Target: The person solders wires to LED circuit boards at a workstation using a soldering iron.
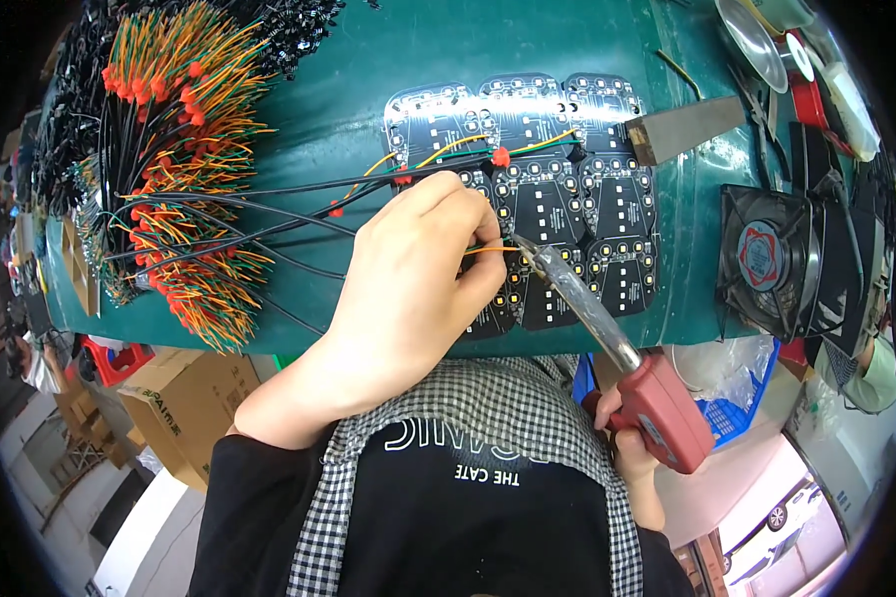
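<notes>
Left hand (413,269) pinches the orange wire (490,250) flat over the circuit boards (567,214); right hand (622,428) grips the soldering iron (592,308), angled up-left, tip meeting the wire's end.

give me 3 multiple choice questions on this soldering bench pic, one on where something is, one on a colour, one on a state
1. Where is the fan?
A. right of the boards
B. on the wire pile
C. under the left hand

2. What colour is the soldering iron handle?
A. blue
B. red
C. yellow

3. What is the left hand doing?
A. lying flat and empty
B. gripping the fan
C. pinching an orange wire

Key: 1 A, the fan stands at the bench's right edge, past the boards. 2 B, the right hand grips a red handle. 3 C, the fingers pinch an orange wire that reaches to the iron's tip over the boards.
</notes>
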Available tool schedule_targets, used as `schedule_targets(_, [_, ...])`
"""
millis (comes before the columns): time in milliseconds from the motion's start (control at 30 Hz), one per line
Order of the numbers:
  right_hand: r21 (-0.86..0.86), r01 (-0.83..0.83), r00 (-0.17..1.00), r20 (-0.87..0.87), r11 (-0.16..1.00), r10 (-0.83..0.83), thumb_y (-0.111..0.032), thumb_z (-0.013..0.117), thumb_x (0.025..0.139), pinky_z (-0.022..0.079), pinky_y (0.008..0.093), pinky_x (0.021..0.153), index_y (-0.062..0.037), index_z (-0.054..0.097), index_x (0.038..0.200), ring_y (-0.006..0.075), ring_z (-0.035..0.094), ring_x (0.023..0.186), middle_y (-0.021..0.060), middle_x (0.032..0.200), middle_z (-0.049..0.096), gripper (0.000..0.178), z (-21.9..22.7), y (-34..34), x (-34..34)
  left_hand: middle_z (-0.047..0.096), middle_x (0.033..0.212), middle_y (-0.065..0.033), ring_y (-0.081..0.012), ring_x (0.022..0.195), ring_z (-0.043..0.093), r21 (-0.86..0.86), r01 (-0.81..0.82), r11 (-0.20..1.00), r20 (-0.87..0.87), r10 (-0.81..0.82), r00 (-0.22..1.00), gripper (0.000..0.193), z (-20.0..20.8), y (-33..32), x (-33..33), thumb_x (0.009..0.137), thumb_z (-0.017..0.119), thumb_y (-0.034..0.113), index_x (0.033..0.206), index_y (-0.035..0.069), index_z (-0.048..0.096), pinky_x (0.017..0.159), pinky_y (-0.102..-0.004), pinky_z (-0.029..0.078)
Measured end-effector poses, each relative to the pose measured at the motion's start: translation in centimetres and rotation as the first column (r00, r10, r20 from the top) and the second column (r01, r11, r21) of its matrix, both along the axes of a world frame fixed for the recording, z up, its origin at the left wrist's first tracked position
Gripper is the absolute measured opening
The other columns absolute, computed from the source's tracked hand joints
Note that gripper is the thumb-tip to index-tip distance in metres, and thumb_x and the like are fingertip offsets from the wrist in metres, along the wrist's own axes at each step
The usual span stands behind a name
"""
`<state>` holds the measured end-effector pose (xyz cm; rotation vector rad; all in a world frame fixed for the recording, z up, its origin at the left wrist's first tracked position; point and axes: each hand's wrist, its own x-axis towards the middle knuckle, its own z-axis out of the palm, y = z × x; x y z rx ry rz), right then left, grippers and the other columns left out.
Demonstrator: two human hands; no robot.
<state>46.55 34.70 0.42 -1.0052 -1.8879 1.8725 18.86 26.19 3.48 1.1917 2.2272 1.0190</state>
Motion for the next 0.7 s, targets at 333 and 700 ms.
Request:
schedule_targets(333, [0.031, -0.005, 0.999, -0.034, 1.0, 0.006, -0.044, 0.077, 0.076, 0.05, 0.0255, 0.063, 0.0086, 0.054, 0.119, 0.0122, 0.062, 0.063, 0.0075, 0.084, 0.066, 0.072, 0.5, -0.1, -0.2, 0.051, 0.076, -0.0121, -0.0313, 0.073, 0.056, -0.007, 0.017, 1.0, -0.029, -0.017, 0.999, 0.012, 0.1, 0.1, 0.0, 0.07, 0.063, -0.001, 0.075, 0.001, 0.052, 0.066, -0.0398, 0.046])
schedule_targets(700, [-0.29, 0.126, 0.979, -0.117, 0.949, -0.166, -0.051, 0.077, 0.073, 0.044, 0.0249, 0.063, 0.0005, 0.05, 0.123, 0.0147, 0.058, 0.069, 0.0156, 0.111, 0.062, 0.077, 1.4, -0.4, -0.8, 0.055, 0.077, -0.0067, -0.0167, 0.068, 0.057, -0.029, 0.04, 0.999, -0.017, -0.041, 0.999, 0.011, 0.6, 0.0, -0.6, 0.075, 0.067, -0.001, 0.08, 0.0, 0.058, 0.063, -0.0273, 0.046])
